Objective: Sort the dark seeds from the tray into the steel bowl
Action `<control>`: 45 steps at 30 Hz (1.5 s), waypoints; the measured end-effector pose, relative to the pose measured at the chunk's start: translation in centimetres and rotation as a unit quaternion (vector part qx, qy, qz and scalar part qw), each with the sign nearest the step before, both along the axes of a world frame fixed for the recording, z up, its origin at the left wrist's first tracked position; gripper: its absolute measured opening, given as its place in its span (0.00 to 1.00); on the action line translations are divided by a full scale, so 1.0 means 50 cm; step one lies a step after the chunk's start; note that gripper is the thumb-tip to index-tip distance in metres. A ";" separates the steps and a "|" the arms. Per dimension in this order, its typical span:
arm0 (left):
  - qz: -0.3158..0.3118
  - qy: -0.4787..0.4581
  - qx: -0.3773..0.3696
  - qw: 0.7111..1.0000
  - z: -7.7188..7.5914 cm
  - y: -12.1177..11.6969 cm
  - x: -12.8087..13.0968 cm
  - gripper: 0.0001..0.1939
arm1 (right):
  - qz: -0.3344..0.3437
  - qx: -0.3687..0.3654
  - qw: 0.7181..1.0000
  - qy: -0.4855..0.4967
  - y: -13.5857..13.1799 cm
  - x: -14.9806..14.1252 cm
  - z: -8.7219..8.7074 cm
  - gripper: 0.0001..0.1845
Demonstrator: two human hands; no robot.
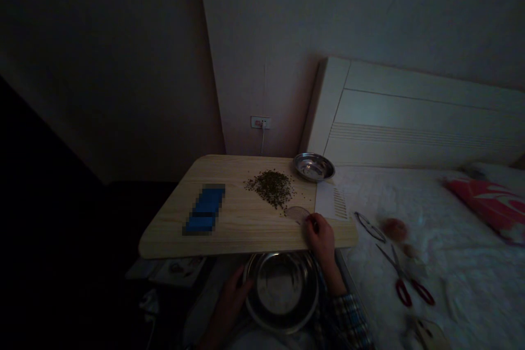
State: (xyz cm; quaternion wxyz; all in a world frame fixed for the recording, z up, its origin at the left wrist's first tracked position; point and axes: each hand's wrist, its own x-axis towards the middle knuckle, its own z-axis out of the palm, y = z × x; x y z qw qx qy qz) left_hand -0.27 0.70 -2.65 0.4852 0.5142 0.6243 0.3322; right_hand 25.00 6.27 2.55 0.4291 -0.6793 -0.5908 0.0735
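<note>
My left hand (pixel 233 296) grips the left rim of a round metal basin (pixel 283 322), which sits at my lap below the table's front edge. The inside of the basin is shiny, with dark reflections. On the table, my right hand (pixel 320 236) is closed on the edge of a thin, clear, rounded plastic piece (pixel 297 213) lying close to the wooden top. Just beyond that piece is a loose pile of small dark-green grains (pixel 273 187), with several strays around it. A smaller metal bowl (pixel 314 167) stands at the back right corner.
The light wooden table (pixel 233 238) carries a blurred-out blue object (pixel 204 210) on its left and a white sheet with a row of thin sticks (pixel 333 201) on its right. Red-handled scissors (pixel 404 279) and glasses (pixel 370 227) lie on the bed. A wall socket (pixel 261 122) holds a plug.
</note>
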 end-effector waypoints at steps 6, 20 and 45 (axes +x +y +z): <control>0.008 -0.002 0.007 1.000 0.011 0.002 0.002 0.24 | 0.002 -0.001 1.000 0.004 0.001 0.001 -0.001 0.11; -0.004 -0.002 -0.001 1.000 0.017 0.002 0.003 0.23 | 0.003 0.001 1.000 -0.007 0.002 0.002 -0.005 0.12; 0.019 0.016 -0.007 1.000 0.003 -0.001 -0.001 0.26 | 0.016 0.005 1.000 -0.016 0.004 0.005 -0.010 0.10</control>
